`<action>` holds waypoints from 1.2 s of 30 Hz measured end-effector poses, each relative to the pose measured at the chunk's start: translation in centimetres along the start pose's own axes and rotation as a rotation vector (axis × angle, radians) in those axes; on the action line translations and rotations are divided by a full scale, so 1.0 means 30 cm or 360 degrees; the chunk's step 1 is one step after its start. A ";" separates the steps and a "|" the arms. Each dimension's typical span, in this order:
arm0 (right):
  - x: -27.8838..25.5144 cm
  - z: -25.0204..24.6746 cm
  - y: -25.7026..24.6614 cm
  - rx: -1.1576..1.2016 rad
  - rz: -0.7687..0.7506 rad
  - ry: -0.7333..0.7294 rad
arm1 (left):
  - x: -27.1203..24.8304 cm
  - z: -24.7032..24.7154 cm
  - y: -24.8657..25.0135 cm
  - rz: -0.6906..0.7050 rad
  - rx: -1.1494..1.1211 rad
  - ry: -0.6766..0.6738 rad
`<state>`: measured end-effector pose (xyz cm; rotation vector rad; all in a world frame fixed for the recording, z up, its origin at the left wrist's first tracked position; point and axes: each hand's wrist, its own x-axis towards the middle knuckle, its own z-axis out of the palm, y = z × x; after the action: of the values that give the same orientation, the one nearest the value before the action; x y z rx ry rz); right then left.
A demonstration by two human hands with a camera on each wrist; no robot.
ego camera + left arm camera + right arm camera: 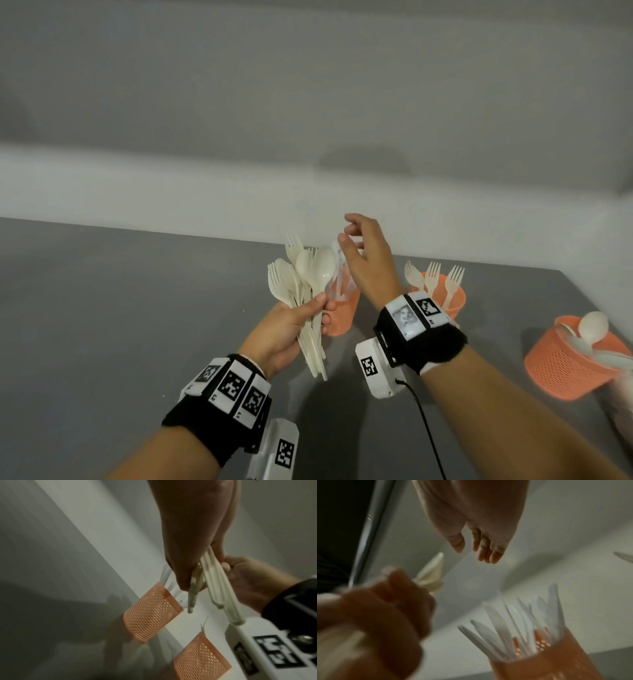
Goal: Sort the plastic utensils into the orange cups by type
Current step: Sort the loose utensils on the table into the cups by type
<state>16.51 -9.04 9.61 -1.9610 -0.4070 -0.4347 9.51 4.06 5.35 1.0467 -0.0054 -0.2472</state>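
Grey tabletop [137, 325] carries three orange mesh plastic cups, one per type. Landmark: knife cup [342, 313], holding clear knives. Fork cup [448, 301] is right of it, spoon cup [568, 366] further right. Left hand [284, 335] grips a fanned bundle of cream plastic spoons and forks [308, 284] just left of it, probably as feed stock. Right hand [366, 263] hovers above it, fingers loose, empty.

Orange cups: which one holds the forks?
The middle cup, just right of the right wrist: three fork heads stand up out of it. The far-right cup holds spoons; the left cup holds clear knives.
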 end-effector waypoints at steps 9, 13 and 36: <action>-0.019 -0.266 -0.016 0.0498 0.0929 -0.0666 | 0.064 0.162 -0.082 -0.0121 0.0444 -0.0478; -0.019 -0.366 -0.005 0.0814 0.0671 -0.0233 | 0.078 0.207 -0.128 -0.0207 0.0572 -0.0544; -0.136 -0.511 0.106 -0.0071 0.0528 -0.0508 | 0.105 0.346 -0.197 -0.0224 0.0726 -0.0481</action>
<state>12.55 -24.65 11.23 -2.0983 -0.2641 0.0837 10.12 -8.29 5.16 1.4559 -0.2724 -0.5479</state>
